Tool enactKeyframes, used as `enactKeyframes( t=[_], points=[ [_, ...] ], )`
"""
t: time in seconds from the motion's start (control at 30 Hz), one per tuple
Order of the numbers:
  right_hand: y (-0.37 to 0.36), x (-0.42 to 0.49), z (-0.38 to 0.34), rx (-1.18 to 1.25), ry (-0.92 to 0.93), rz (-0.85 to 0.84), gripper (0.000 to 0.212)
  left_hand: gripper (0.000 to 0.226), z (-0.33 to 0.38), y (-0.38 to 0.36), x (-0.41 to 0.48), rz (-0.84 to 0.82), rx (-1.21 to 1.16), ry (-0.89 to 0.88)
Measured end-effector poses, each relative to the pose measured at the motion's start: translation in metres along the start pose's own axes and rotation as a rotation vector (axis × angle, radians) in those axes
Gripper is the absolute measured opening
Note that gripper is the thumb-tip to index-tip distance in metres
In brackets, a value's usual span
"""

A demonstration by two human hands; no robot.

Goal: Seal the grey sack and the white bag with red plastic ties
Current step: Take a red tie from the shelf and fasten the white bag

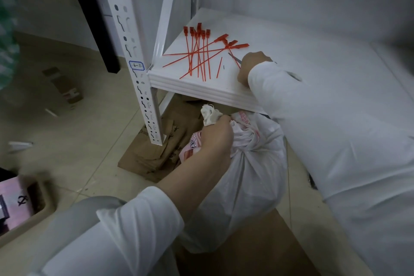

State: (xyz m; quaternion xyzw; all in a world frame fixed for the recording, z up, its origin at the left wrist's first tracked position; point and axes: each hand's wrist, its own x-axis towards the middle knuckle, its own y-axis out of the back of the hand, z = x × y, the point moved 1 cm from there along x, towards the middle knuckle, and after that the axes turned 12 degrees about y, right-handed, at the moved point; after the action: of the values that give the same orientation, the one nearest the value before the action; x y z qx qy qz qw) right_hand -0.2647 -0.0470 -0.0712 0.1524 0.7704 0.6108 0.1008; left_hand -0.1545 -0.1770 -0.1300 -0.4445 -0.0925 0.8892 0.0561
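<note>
A white plastic bag (253, 163) with pink print stands on the floor below the shelf. My left hand (215, 139) grips its gathered neck, and a tuft of off-white material (210, 114) sticks out above my fist. Several red plastic ties (199, 51) lie scattered on the white shelf (201, 89). My right hand (253, 67) rests on the shelf at the right end of the ties. It holds a grey pointed tool (234, 57) that looks like scissors, and its fingers are hidden. A short cut piece of red tie (219, 67) lies next to it.
The shelf's perforated white upright (134, 51) stands left of the bag. Flattened cardboard (156, 152) lies under the shelf and beneath the bag. A small brown box (65, 89) is on the tiled floor at left, and a beige crate (22, 204) sits at lower left.
</note>
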Motion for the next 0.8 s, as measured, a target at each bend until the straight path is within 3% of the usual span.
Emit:
enactKeyframes(
  t=[0.07,0.2,0.3,0.4,0.57,0.67,0.8],
  points=[
    [-0.005,0.006,0.006,0.004,0.025,-0.028,0.007,0.011,-0.001,-0.001,0.001,-0.012,-0.008,0.003],
    [-0.005,0.012,0.008,0.057,0.020,-0.028,0.034,0.019,-0.001,-0.002,0.003,0.000,0.003,0.013],
    [0.009,0.016,0.005,0.154,0.003,0.040,0.033,0.011,-0.002,-0.003,0.004,-0.006,-0.009,0.011],
    [0.023,0.020,0.007,0.295,-0.042,0.150,0.025,0.019,-0.004,-0.005,0.006,-0.017,-0.002,0.010],
    [0.037,0.010,0.018,0.464,-0.109,0.335,0.031,0.018,-0.009,-0.010,0.009,0.015,0.055,-0.001],
    [0.036,-0.008,0.029,0.532,-0.087,0.361,0.021,0.017,-0.012,-0.015,0.006,0.001,0.058,-0.009],
    [0.028,-0.055,0.055,0.576,0.006,0.362,0.028,0.024,-0.020,-0.022,-0.001,-0.016,0.074,-0.040]
  ],
)
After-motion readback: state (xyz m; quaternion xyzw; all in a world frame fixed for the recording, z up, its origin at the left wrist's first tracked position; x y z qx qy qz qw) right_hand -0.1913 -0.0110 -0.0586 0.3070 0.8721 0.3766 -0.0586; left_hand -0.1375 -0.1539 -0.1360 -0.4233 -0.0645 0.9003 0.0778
